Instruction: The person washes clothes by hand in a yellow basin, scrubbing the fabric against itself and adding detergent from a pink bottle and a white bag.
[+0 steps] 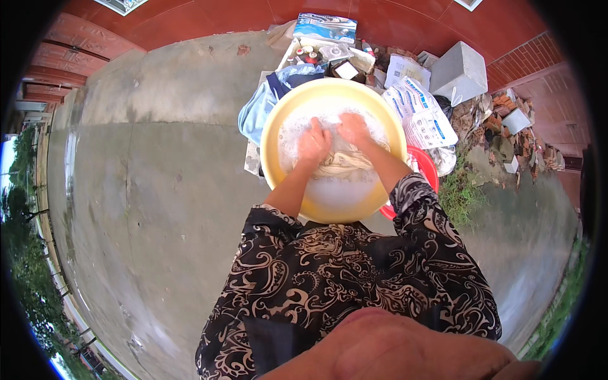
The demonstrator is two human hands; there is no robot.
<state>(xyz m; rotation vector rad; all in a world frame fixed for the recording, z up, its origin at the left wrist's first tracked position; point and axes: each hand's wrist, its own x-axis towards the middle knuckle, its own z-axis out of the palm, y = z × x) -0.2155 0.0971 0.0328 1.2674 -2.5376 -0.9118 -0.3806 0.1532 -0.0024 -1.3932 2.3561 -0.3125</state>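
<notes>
A wide yellow basin (271,152) in front of me holds cloudy, sudsy water. Both my hands are down inside it, at the surface of the suds. A wet beige cloth (345,163) lies twisted in the water, just below and between my wrists. My left hand (315,142) has its fingers curled, and the foam hides what they grip. Close by on the right, my right hand (354,128) is also closed, its fingertips against a white patch that could be foam or fabric.
Light blue and navy clothes (256,111) lie left of the basin. A red basin (424,168) sits partly under it at right. Behind are a blue-white box (325,28), a white printed bag (418,114), a grey-white block (457,71) and brick rubble (510,130). Concrete ground (171,190) stretches left.
</notes>
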